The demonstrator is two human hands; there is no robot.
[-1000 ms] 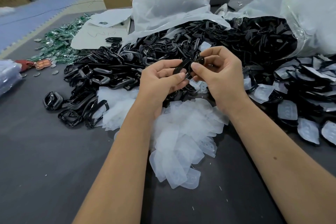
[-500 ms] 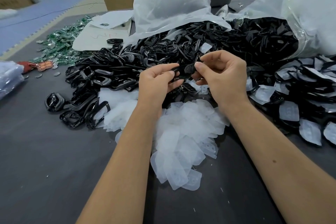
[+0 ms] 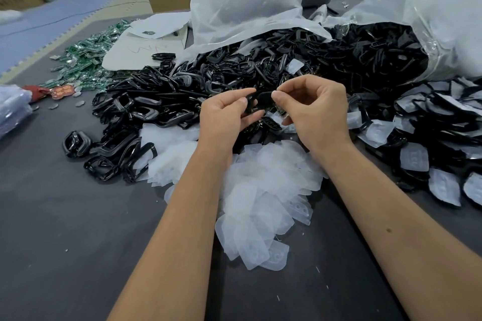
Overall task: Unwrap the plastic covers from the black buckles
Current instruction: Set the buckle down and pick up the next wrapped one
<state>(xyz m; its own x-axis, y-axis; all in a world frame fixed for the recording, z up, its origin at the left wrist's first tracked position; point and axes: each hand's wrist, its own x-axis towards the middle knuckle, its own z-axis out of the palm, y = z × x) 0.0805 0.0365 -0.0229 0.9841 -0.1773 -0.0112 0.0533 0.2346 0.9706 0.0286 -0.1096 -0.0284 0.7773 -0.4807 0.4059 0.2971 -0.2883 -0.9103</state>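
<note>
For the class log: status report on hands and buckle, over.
Left hand and right hand both pinching one black buckle. Cover state unclear. Nothing blocking; peeled covers piled below.

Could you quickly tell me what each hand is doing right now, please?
Left hand: fingers curled, pinching the small black plastic buckle.
Right hand: fingers curled, pinching the same buckle's other end.

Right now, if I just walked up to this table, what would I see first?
Probably the huge heap of black buckles spilling from a clear plastic bag across the back of the table. Next, the white pile of peeled covers in front of it. Just above that pile, the left hand and right hand pinch one buckle between them.
</note>
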